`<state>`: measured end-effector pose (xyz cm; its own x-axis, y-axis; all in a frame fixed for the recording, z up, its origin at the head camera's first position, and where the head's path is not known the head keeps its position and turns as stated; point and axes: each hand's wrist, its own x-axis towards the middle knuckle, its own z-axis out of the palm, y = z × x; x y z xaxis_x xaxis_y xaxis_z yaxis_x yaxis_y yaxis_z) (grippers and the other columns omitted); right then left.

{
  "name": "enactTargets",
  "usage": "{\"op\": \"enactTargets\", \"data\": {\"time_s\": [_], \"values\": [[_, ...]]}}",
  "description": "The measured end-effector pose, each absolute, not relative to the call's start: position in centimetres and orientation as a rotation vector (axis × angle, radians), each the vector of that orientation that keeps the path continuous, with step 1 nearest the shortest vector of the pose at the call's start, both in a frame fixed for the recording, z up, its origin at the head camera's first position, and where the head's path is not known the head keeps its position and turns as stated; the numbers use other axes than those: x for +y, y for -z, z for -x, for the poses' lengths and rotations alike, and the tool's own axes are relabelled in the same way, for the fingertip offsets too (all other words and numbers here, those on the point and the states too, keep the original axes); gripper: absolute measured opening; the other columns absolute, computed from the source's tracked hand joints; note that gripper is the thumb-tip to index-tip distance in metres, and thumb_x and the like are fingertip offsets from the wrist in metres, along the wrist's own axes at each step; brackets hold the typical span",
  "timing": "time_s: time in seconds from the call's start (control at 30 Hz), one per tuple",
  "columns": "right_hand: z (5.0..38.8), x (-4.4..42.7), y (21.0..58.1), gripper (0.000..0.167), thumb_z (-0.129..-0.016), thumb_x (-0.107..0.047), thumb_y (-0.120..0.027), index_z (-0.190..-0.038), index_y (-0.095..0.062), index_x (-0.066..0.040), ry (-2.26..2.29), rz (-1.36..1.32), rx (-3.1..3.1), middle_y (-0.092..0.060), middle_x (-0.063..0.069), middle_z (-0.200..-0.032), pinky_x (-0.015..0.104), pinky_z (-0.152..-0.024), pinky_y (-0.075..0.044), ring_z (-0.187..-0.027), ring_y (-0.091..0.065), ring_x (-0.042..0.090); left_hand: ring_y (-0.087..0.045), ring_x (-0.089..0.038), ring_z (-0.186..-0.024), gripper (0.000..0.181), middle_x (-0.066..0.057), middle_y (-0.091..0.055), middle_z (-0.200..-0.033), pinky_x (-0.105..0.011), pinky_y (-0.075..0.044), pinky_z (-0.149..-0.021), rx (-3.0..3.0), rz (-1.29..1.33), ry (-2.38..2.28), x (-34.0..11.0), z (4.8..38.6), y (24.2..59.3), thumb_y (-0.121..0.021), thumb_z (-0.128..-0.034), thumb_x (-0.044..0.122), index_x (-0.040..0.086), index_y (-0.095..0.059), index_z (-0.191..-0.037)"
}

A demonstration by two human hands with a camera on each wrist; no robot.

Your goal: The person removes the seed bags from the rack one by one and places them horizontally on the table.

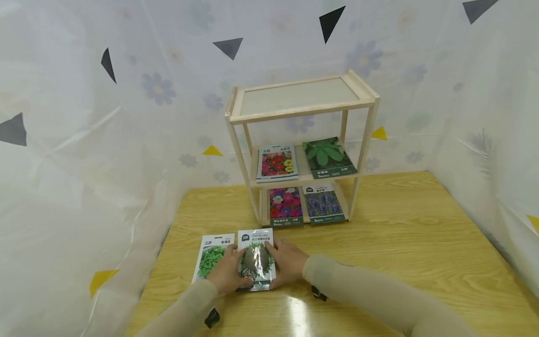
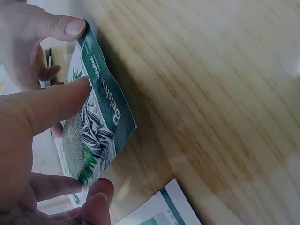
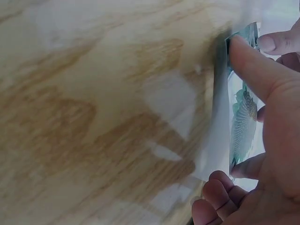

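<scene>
A sunflower seed packet (image 1: 257, 257), with a seed head and striped seeds printed on it, lies face up before the shelf. My left hand (image 1: 229, 272) holds its left edge, the thumb over the printed face near the dark green bottom band. From the other side my right hand (image 1: 288, 263) grips the right edge, thumb near the bottom corner in the right wrist view. The packet (image 2: 101, 126) looks slightly bowed and tilted in the left wrist view. Partly under my left hand's side lies a second packet (image 1: 212, 258) with green leaves; its lower part is hidden.
Behind the hands stands a wooden two-tier shelf (image 1: 301, 117). Its upper tier bears a red-flower packet (image 1: 277, 164) and a green-leaf packet (image 1: 327, 157); below are a pink-flower packet (image 1: 286, 206) and a purple-flower packet (image 1: 323, 203). A wood-grain table (image 1: 404, 234) carries everything.
</scene>
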<state>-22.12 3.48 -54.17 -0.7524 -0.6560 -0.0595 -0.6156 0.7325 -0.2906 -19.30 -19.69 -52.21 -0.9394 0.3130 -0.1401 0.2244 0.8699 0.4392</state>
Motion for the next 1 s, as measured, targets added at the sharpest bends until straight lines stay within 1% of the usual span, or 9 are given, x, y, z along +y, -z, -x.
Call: {"op": "enactTargets", "data": {"time_s": [0.27,0.37,0.43,0.5,0.53,0.6,0.67,0.83,1.0], "values": [[22.17,3.49,54.97,0.125,-0.058,-0.075,-0.074,-0.151,-0.028,-0.006,0.352,1.042,2.793,-0.045,0.011,-0.128,0.036,-0.100,-0.042,-0.115,-0.043,0.022,-0.049,-0.042,-0.119,0.096,-0.028,-0.029,-0.144,-0.050,-0.046,-0.096,2.843,-0.476,-0.543,-19.20,19.13,52.49,-0.087,-0.0678,0.038,-0.007,-0.043,-0.140],[22.15,3.45,54.99,0.124,-0.058,-0.074,-0.075,-0.151,-0.028,-0.006,0.359,1.032,2.805,-0.041,0.014,-0.135,0.041,-0.104,-0.039,-0.122,-0.041,0.027,-0.046,-0.042,-0.123,0.095,-0.028,-0.030,-0.143,-0.049,-0.044,-0.098,2.854,-0.494,-0.496,-19.16,19.18,52.65,-0.087,-0.0679,0.040,-0.007,-0.044,-0.139],[22.19,3.42,55.06,0.124,-0.059,-0.074,-0.075,-0.152,-0.028,-0.007,0.356,1.025,2.821,-0.036,0.018,-0.142,0.045,-0.107,-0.035,-0.128,-0.037,0.032,-0.041,-0.044,-0.127,0.097,-0.029,-0.029,-0.144,-0.051,-0.041,-0.101,2.861,-0.511,-0.454,-19.20,19.18,52.74,-0.086,-0.0684,0.043,-0.007,-0.043,-0.140],[22.23,3.45,55.10,0.122,-0.059,-0.074,-0.075,-0.151,-0.030,-0.008,0.362,1.018,2.831,-0.024,0.020,-0.152,0.049,-0.110,-0.030,-0.136,-0.029,0.037,-0.036,-0.044,-0.130,0.099,-0.029,-0.030,-0.146,-0.052,-0.038,-0.103,2.876,-0.556,-0.410,-19.25,19.16,52.73,-0.085,-0.0680,0.048,-0.006,-0.043,-0.140],[22.25,3.45,55.13,0.121,-0.060,-0.074,-0.074,-0.151,-0.031,-0.008,0.357,1.026,2.835,-0.018,0.021,-0.155,0.050,-0.111,-0.027,-0.138,-0.025,0.038,-0.033,-0.045,-0.132,0.101,-0.029,-0.030,-0.146,-0.052,-0.036,-0.105,2.881,-0.582,-0.386,-19.30,19.13,52.68,-0.084,-0.0676,0.050,-0.006,-0.042,-0.141],[22.30,3.43,55.04,0.117,-0.062,-0.073,-0.074,-0.150,-0.033,-0.007,0.357,1.040,2.822,-0.012,0.019,-0.158,0.051,-0.112,-0.024,-0.141,-0.021,0.038,-0.031,-0.044,-0.134,0.104,-0.028,-0.031,-0.147,-0.053,-0.033,-0.107,2.893,-0.647,-0.336,-19.44,19.13,52.73,-0.082,-0.0671,0.056,-0.006,-0.042,-0.141],[22.32,3.51,54.98,0.114,-0.064,-0.072,-0.073,-0.149,-0.034,-0.005,0.334,1.076,2.805,-0.011,0.018,-0.158,0.049,-0.113,-0.022,-0.142,-0.020,0.037,-0.031,-0.043,-0.134,0.105,-0.026,-0.033,-0.147,-0.052,-0.031,-0.108,2.892,-0.706,-0.300,-19.46,19.16,52.74,-0.080,-0.0665,0.059,-0.005,-0.042,-0.141],[22.36,3.51,54.84,0.112,-0.071,-0.072,-0.068,-0.150,-0.030,-0.001,0.282,1.137,2.741,-0.022,0.018,-0.156,0.043,-0.114,-0.023,-0.142,-0.023,0.033,-0.036,-0.040,-0.133,0.105,-0.023,-0.036,-0.147,-0.051,-0.031,-0.108,2.853,-0.760,-0.234,-19.45,19.18,52.70,-0.078,-0.0683,0.060,-0.005,-0.042,-0.142],[22.39,3.21,54.89,0.110,-0.072,-0.070,-0.068,-0.151,-0.028,-0.005,0.332,1.138,2.697,-0.021,0.019,-0.156,0.044,-0.113,-0.026,-0.141,-0.024,0.035,-0.039,-0.037,-0.132,0.105,-0.022,-0.038,-0.146,-0.052,-0.032,-0.108,2.836,-0.762,-0.151,-19.66,19.22,52.46,-0.076,-0.0692,0.063,-0.004,-0.042,-0.142]]}}
